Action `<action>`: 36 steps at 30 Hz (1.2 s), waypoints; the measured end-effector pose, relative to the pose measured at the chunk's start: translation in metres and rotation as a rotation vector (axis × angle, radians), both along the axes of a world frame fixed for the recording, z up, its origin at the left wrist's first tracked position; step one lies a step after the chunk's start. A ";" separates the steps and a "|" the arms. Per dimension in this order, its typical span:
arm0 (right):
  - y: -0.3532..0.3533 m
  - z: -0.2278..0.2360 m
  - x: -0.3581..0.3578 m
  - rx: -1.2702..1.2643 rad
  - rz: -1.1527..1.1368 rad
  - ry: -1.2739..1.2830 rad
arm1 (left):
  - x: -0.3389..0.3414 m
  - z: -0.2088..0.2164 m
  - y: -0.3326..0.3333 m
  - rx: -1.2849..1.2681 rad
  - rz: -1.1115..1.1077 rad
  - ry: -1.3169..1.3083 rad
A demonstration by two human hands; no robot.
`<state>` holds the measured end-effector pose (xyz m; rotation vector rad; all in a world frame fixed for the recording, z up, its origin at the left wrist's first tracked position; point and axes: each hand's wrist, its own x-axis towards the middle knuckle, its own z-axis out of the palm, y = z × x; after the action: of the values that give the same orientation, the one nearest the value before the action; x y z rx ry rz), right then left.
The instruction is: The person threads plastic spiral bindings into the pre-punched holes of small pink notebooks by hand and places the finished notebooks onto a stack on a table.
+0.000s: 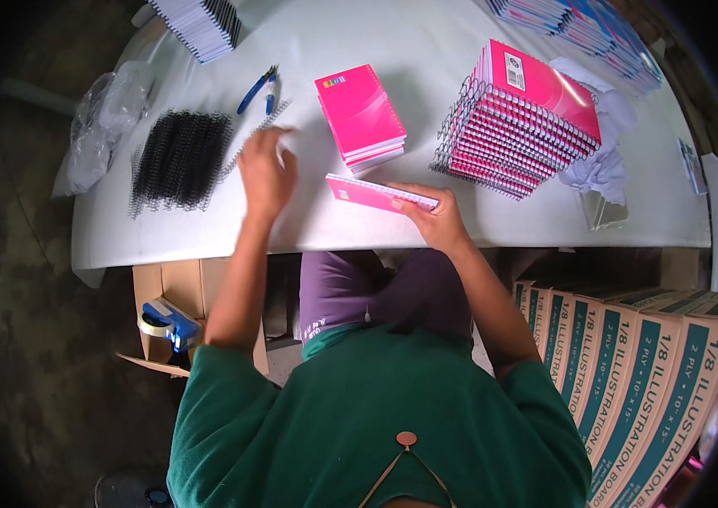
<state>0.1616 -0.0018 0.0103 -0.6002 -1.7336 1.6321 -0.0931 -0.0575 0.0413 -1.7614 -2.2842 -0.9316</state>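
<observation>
My right hand (439, 218) grips a pink-covered notebook (367, 196) by its right end, thumb on the cover and fingers behind. The notebook is tilted, with its row of punched holes along the upper edge. My left hand (266, 176) is over the table, slightly blurred, its thumb apart from the fingers. A loose dark spiral coil (278, 113) runs beneath or behind this hand; contact is hard to make out. To its left lies a thick pile of black spiral coils (182, 159). A stack of pink notebooks without coils (360, 114) stands beyond the held one.
Blue-handled pliers (255, 91) and a blue cutter-like tool (271, 100) lie beyond my left hand. Coil-bound pink notebooks (520, 118) are stacked at right. Clear plastic (105, 127) sits at the left edge. Cartons (630, 364) and a blue tape dispenser (171, 323) are below the table.
</observation>
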 end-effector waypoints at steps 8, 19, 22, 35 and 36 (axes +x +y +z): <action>0.006 0.010 -0.006 0.009 0.006 0.092 | -0.031 -0.008 0.017 -0.018 -0.082 -0.514; 0.006 0.002 -0.004 -0.053 0.006 0.076 | 0.015 0.027 -0.039 -0.447 -0.300 -0.881; 0.006 0.002 -0.003 -0.032 0.010 0.068 | 0.015 0.029 -0.035 -0.501 -0.241 -0.997; 0.004 0.003 -0.002 0.015 0.076 0.053 | 0.012 0.065 -0.023 -0.432 -0.541 -0.566; 0.003 0.003 -0.003 0.019 0.080 0.057 | 0.009 0.061 -0.023 -0.468 -0.553 -0.567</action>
<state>0.1587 0.0017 0.0133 -0.4766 -1.7498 1.6686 -0.0844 -0.0803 0.1023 -2.7230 -2.5330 -1.1675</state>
